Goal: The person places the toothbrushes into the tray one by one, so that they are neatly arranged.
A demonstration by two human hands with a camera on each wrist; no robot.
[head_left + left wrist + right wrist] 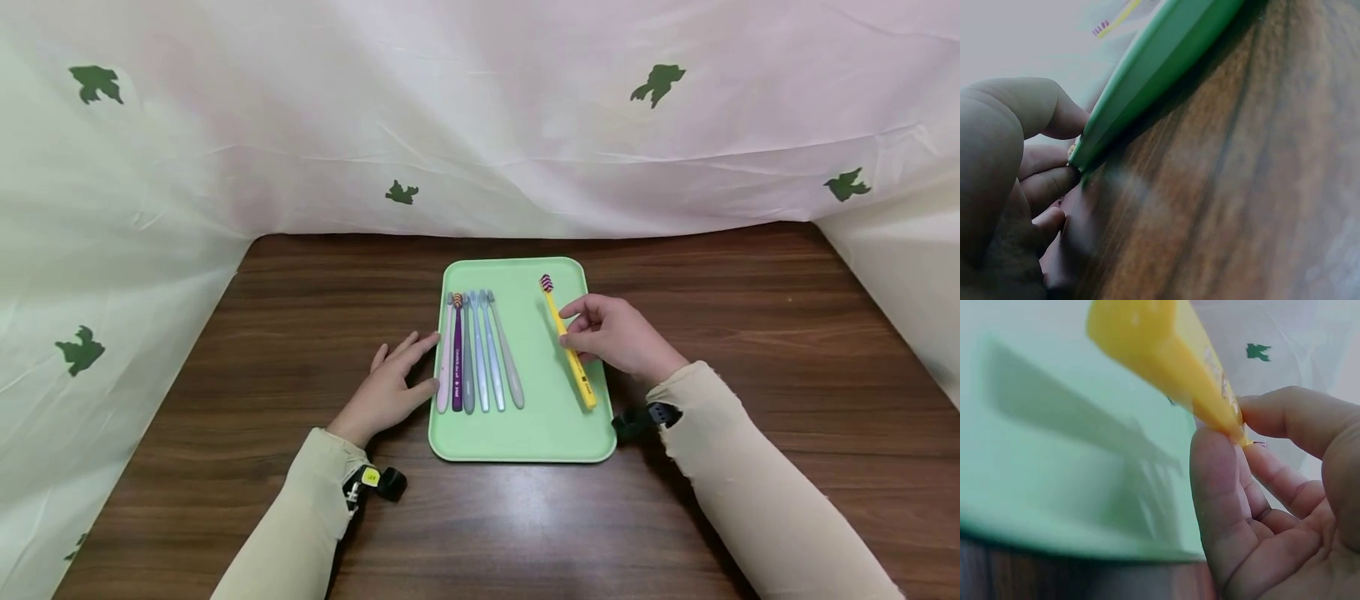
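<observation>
A yellow toothbrush (572,354) with a purple-and-white striped head is pinched between the thumb and fingers of my right hand (618,337), tilted over the right side of a green tray (517,442). In the right wrist view its thick handle end (1141,337) is lifted above the tray and casts a shadow on it. My left hand (386,396) reaches the tray's left edge, fingertips and thumb at the rim (1122,94). Close by, several toothbrushes lie side by side on the tray's left half, among them a dark purple one (457,358) and a grey one (507,354).
The tray stands on a dark wooden table (315,333). Pale cloth (480,125) with green leaf-like patches hangs behind and at both sides. A small dark camera is strapped to each wrist, the left one (390,483) near the tray's lower left corner.
</observation>
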